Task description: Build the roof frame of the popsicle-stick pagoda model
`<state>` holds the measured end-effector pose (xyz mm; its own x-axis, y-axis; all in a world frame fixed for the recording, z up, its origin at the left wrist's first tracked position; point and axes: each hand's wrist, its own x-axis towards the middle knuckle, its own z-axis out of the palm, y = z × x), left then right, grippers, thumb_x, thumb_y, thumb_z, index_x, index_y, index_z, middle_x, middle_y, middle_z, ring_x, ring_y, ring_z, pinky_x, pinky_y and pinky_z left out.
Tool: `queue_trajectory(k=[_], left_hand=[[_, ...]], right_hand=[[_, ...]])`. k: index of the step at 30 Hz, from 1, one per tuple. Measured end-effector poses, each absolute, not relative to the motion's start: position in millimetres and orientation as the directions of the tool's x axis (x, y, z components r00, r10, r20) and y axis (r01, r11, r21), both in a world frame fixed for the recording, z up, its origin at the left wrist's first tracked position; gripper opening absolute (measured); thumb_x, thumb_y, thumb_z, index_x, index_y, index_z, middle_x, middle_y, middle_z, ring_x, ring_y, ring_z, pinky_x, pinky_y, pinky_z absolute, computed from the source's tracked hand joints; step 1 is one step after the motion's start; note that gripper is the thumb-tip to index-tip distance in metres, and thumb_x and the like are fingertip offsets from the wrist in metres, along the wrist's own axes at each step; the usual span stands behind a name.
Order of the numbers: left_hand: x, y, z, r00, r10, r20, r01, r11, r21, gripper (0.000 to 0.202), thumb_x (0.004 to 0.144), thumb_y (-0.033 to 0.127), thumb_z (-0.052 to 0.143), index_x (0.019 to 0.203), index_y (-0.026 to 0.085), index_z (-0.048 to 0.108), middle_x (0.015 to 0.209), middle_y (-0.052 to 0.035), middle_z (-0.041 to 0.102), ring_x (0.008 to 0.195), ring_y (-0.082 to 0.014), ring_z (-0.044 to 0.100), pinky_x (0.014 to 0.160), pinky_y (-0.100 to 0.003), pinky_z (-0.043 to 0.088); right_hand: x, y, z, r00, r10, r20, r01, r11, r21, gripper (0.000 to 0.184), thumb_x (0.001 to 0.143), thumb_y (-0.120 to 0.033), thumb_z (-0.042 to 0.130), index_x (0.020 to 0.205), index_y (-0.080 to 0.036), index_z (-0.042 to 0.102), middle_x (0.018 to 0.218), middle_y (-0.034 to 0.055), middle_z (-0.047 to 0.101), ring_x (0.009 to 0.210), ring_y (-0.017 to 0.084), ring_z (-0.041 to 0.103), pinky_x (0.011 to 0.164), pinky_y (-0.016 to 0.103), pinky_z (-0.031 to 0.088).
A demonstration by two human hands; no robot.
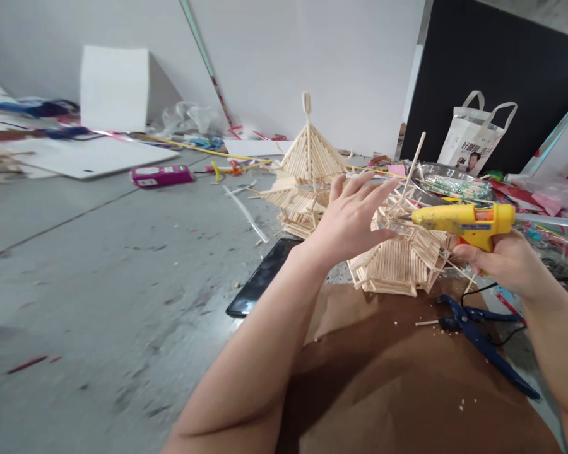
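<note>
Head view: stick model [392, 261] stood at the brown sheet's [388, 384] far edge. Above that edge, my right hand [508, 258] gripped the yellow glue gun [468, 221]; my left hand [353, 217] was spread, no grip visible, contact unclear. I judged a burn possible, nozzle being near the left thumb; a careless sweep could snap the upright stick [415, 161].

2 stick bldgs [307, 157] [392, 265], 1 glue-gun [464, 219]
</note>
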<state>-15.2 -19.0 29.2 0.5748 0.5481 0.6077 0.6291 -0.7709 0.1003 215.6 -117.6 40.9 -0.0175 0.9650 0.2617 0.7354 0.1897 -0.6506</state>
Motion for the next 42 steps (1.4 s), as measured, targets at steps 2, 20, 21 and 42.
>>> queue_trajectory(k=[2,20,21,42], left_hand=[[-16.0,-19.1,29.6,0.575,0.566,0.591,0.637,-0.763,0.11,0.072,0.072,0.037,0.067,0.134,0.022,0.033,0.132,-0.0108,0.046,0.127,-0.0322,0.031,0.103,-0.054,0.018],[-22.6,-16.0,31.6,0.582,0.59,0.559,0.637,-0.759,0.137,0.074,0.07,0.036,0.068,0.134,0.025,0.032,0.134,-0.0099,0.044,0.131,-0.0322,0.023,0.104,-0.056,0.013],[-22.8,-16.0,31.6,0.584,0.589,0.559,0.636,-0.76,0.137,0.074,0.07,0.036,0.068,0.134,0.025,0.031,0.134,-0.01,0.044,0.131,-0.0322,0.023,0.104,-0.056,0.013],[-22.9,-17.8,32.6,0.591,0.593,0.547,0.643,-0.755,0.124,0.075,0.071,0.039,0.068,0.134,0.024,0.031,0.134,-0.0108,0.043,0.131,-0.0335,0.024,0.104,-0.058,0.014]], right_hand=[[209.8,-114.2,42.0,-0.028,0.962,0.271,0.758,0.197,-0.622,0.029,0.073,-0.051,0.056,0.075,-0.023,0.06,0.052,-0.003,0.052,0.046,0.012,0.05,0.044,0.026,0.044],[202.5,-100.9,41.3,-0.091,0.941,0.325,0.804,0.262,-0.533,0.035,0.074,-0.051,0.055,0.093,-0.023,0.061,0.071,0.0019,0.061,0.08,0.022,0.061,0.055,0.029,0.05],[201.9,-101.1,41.7,-0.092,0.941,0.325,0.806,0.262,-0.53,0.034,0.074,-0.051,0.055,0.092,-0.022,0.061,0.071,0.0018,0.061,0.08,0.022,0.061,0.056,0.029,0.05],[203.8,-97.7,40.1,-0.066,0.942,0.329,0.794,0.25,-0.555,0.032,0.072,-0.051,0.057,0.087,-0.023,0.061,0.065,0.0004,0.059,0.075,0.021,0.062,0.051,0.028,0.048]])
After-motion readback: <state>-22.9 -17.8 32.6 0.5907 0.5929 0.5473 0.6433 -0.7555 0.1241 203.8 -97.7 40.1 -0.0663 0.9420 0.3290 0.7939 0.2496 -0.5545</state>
